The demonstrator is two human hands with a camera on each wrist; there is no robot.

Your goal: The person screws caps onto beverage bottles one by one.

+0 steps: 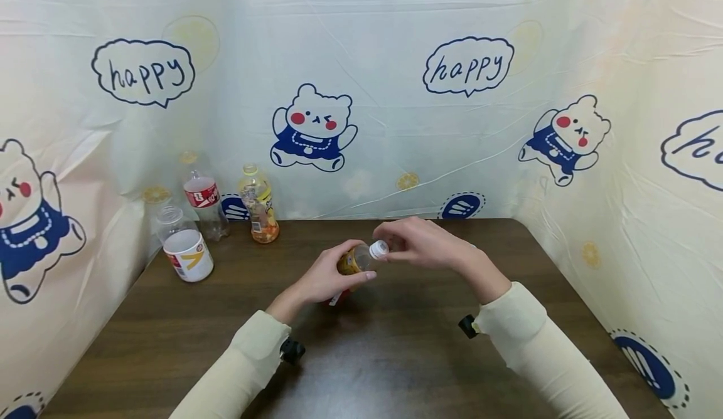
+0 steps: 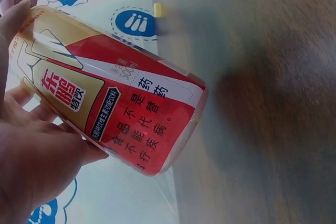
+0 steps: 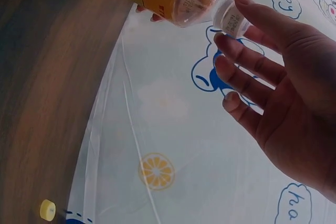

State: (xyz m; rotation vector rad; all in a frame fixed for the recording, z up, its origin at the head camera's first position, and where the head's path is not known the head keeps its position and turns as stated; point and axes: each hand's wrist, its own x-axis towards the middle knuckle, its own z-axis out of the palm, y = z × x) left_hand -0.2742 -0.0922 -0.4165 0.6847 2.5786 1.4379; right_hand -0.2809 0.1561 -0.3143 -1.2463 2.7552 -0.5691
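A drink bottle (image 2: 121,90) with a red and gold label is tilted above the table, its base toward the table in the left wrist view. My left hand (image 1: 333,271) grips it around the body, thumb on the near side. At the bottle's mouth is a white cap (image 3: 231,18). My right hand (image 1: 420,243) pinches that cap between thumb and index finger, while its other fingers are spread, as the right wrist view shows. The bottle's lower part is mostly hidden behind the left hand in the head view.
At the back left of the brown table (image 1: 395,356) stand a wide-mouthed jar (image 1: 189,256), a red-labelled bottle (image 1: 203,199) and a yellow-labelled bottle (image 1: 258,206), without visible caps. A yellow cap (image 3: 48,210) lies near the table's back edge. Patterned cloth (image 1: 384,124) hangs behind.
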